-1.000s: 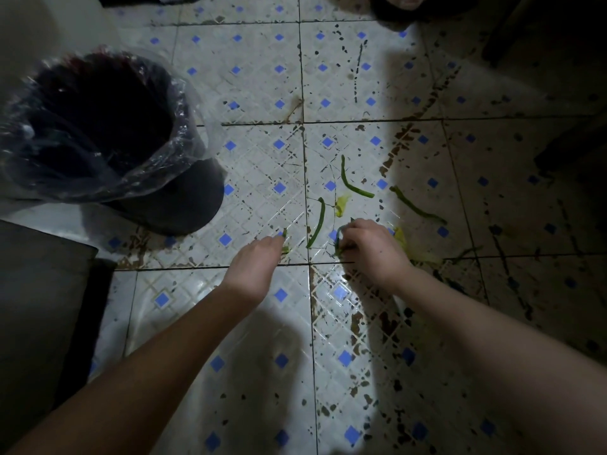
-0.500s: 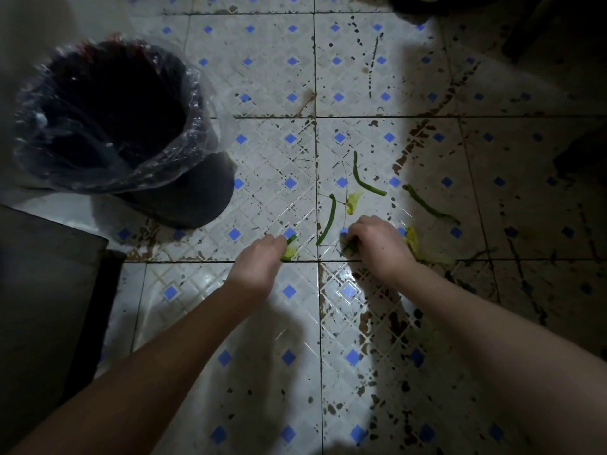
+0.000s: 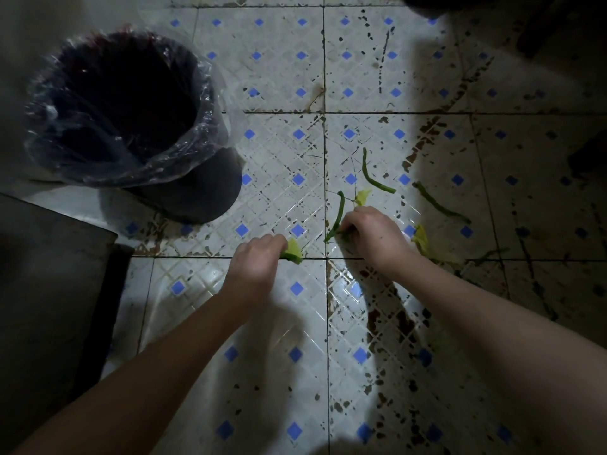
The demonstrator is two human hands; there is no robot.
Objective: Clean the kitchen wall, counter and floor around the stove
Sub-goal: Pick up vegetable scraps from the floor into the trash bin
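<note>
Vegetable scraps lie on a dirty white tiled floor (image 3: 279, 142) with blue diamonds. My left hand (image 3: 254, 257) pinches a yellow-green leaf piece (image 3: 293, 250) just above the tile joint. My right hand (image 3: 374, 236) is down on the floor with its fingers curled round the lower end of a green bean strip (image 3: 338, 213). Another bean strip (image 3: 372, 175) lies beyond it, and a third bean strip (image 3: 440, 205) lies to the right. A small pale leaf (image 3: 362, 197) sits by my right fingers. More leaf scraps (image 3: 422, 239) lie right of my right wrist.
A dark bin lined with a clear plastic bag (image 3: 118, 110) stands at the left, a little beyond my left hand. A dark cabinet side (image 3: 49, 307) fills the lower left. Brown stains and specks (image 3: 387, 320) cover the tiles under my right forearm. The right side is in shadow.
My left hand has lifted the leaf piece from the floor and holds it clearly. My right hand has closed on the end of the near bean strip. The view has shifted slightly closer.
</note>
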